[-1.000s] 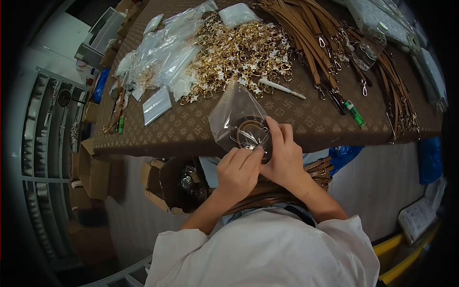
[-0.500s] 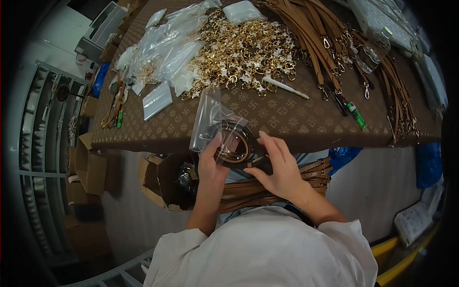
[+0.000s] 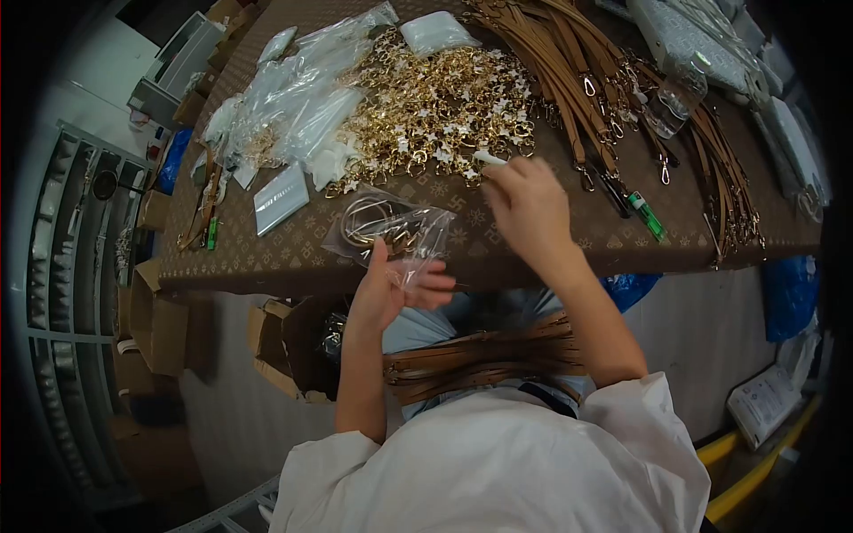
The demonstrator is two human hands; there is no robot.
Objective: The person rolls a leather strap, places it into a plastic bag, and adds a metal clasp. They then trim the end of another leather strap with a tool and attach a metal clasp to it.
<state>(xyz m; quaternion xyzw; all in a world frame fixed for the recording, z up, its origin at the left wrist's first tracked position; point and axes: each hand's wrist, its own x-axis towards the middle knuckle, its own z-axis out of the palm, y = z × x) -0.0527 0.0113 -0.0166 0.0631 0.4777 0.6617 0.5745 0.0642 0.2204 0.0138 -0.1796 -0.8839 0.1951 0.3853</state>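
A clear plastic bag with a coiled dark strap and gold-coloured metal parts inside lies at the table's front edge. My left hand is at its near side, palm up and fingers spread, with the bag's lower corner over the fingers. Further right, my right hand reaches over the table with its fingers curled around a white pen-like tool. Only the tool's white end shows; the hand hides the rest. Beyond it spreads a heap of gold clasps with white star charms.
Clear plastic bags are piled at the back left, near a flat stack of small bags. Brown straps with metal hooks lie to the right, beside a green lighter. More straps rest across my lap. A cardboard box stands below.
The bag with the coiled strap has gone from between both hands down onto the table edge. My left hand has opened. My right hand has moved up and forward onto the white pen-like tool.
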